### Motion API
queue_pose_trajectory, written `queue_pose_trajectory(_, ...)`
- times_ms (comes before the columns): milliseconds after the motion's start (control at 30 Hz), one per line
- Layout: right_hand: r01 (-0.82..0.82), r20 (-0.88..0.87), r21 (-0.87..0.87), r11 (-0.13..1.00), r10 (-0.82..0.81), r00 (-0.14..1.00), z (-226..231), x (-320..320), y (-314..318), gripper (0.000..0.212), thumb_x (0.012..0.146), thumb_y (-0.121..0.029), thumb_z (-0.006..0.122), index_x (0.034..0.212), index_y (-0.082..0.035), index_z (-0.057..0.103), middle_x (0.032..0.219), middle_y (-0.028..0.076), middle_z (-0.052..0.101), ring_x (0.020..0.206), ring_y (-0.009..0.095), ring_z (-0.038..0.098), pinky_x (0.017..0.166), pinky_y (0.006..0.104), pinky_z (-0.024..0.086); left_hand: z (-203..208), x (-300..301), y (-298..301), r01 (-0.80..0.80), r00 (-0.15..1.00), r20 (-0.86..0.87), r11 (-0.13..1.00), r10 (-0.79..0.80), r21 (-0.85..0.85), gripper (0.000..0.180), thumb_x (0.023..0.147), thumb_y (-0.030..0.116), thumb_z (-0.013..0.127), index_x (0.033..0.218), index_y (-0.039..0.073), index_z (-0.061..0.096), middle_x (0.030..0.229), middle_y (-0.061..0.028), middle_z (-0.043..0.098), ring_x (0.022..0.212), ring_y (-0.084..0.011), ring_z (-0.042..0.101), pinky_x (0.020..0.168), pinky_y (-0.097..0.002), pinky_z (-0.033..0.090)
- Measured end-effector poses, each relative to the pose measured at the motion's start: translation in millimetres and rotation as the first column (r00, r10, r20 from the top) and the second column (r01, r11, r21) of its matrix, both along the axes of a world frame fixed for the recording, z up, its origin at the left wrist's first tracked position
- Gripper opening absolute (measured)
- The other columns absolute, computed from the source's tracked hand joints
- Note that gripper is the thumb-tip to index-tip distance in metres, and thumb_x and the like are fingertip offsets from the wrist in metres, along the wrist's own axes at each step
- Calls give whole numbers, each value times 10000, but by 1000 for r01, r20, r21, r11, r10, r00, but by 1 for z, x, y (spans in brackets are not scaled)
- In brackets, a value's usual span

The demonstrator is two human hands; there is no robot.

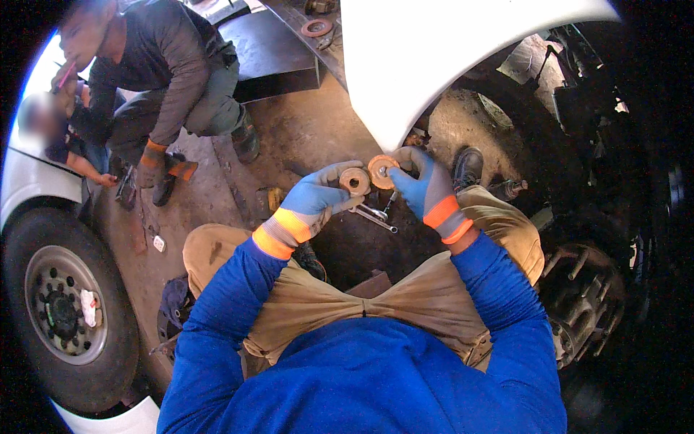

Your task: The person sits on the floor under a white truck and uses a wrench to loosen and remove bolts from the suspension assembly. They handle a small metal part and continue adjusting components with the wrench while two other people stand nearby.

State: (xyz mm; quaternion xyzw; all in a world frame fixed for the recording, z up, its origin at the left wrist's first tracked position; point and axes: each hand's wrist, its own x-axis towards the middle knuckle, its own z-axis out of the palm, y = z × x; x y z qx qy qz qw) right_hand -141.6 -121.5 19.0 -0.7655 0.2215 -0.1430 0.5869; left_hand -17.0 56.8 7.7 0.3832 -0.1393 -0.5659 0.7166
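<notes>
My left hand (312, 195), in a blue and grey glove with an orange cuff, is closed on a rusty round bushing (350, 184) with a dark hole in its middle. Beside it, my right hand (419, 186), gloved alike, pinches a rusty round disc (379, 179) that has a lighter metal piece at its centre. The two parts are held close together, faces up, in front of my knees. Below them lie a combination wrench (377, 218) and a ratchet-like tool (391, 202), partly hidden by my hands.
A white fender (412, 65) arches over the far right. A studded wheel hub (584, 300) stands by my right knee, a truck wheel (69, 311) at left. One person (163, 65) crouches at far left, another's arm (90, 170) beside. A dark box (271, 54) stands behind.
</notes>
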Motion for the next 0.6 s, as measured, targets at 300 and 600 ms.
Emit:
queue_pose_trajectory(300, -39, 68, 62, 997, 35, 997, -35, -4, -17, 216, 835, -128, 468, 974, -14, 588, 899, 57, 625, 846, 115, 577, 748, 255, 464, 1, 6, -1, -53, 997, -59, 996, 57, 65, 467, 807, -15, 467, 1272, -19, 418, 1141, -131, 561, 935, -201, 605, 796, -292, 519)
queue_pose_trajectory(600, -128, 23, -165, 978, 133, 991, -17, -6, 2, 293, 871, -311, 543, 844, -26, 607, 679, 56, 580, 615, 117, 543, 543, 263, 444, 0, -6, -8, 44, 991, 122, 993, -58, 114, 469, 826, 70, 494, 1287, 15, 428, 1023, -77, 612, 689, -91, 577, 586, -199, 474)
